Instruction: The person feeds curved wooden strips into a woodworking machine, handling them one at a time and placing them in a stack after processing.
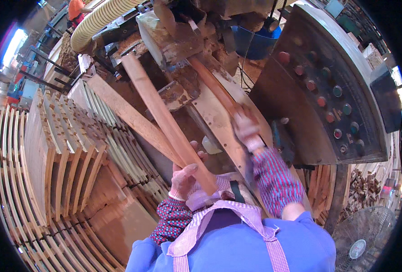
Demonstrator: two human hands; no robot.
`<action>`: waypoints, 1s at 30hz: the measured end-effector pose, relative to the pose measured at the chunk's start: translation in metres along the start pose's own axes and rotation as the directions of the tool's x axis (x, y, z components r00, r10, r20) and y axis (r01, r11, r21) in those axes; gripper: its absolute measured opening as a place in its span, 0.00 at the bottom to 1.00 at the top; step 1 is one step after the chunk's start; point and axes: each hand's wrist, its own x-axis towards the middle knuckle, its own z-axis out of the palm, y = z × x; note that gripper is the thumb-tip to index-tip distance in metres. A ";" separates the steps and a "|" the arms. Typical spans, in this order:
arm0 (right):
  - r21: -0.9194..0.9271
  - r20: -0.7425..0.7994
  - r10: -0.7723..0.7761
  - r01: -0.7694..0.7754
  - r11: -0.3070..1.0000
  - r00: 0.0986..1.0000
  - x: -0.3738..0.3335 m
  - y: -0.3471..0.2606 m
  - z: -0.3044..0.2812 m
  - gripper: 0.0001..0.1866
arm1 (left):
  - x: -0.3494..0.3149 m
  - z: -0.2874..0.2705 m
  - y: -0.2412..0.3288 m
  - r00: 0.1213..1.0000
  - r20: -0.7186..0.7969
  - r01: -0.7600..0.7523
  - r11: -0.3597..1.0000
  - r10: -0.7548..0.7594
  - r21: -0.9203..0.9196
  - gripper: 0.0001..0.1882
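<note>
My left hand (182, 181), in a pale work glove, is closed round two curved wooden slats. The upper slat (158, 109) is reddish and slants away to the far left. Beneath it the second slat (128, 115) fans out farther left. My right hand (246, 124), gloved and smeared by motion, grips the near end of a darker reddish wooden strip (212, 84). That strip lies on the pale bed (228, 136) of a woodworking machine. Its far end runs in beside the dusty metal housing (171, 38), where it is partly hidden.
Stacked wooden panels (65, 154) and curved slats (6, 158) fill the left. A control panel (323, 90) with red and green buttons stands right. Behind are a ribbed hose (101, 22), a blue bucket (257, 41) and another person (76, 9). A fan (362, 240) stands lower right.
</note>
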 end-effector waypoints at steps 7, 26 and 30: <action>0.531 0.081 0.059 -0.093 0.843 0.995 0.042 -0.033 0.031 0.28 | 0.022 0.000 -0.007 0.989 -0.097 -0.096 0.979 0.115 0.181 0.39; -0.065 0.078 -0.079 0.084 0.994 0.994 -0.096 -0.008 -0.051 0.22 | 0.014 -0.009 -0.052 0.994 -0.106 0.024 0.984 -0.005 0.177 0.36; -0.096 0.068 -0.124 0.130 0.987 0.990 0.023 0.003 0.012 0.22 | 0.016 -0.014 -0.050 0.998 -0.052 0.031 0.974 -0.020 0.224 0.36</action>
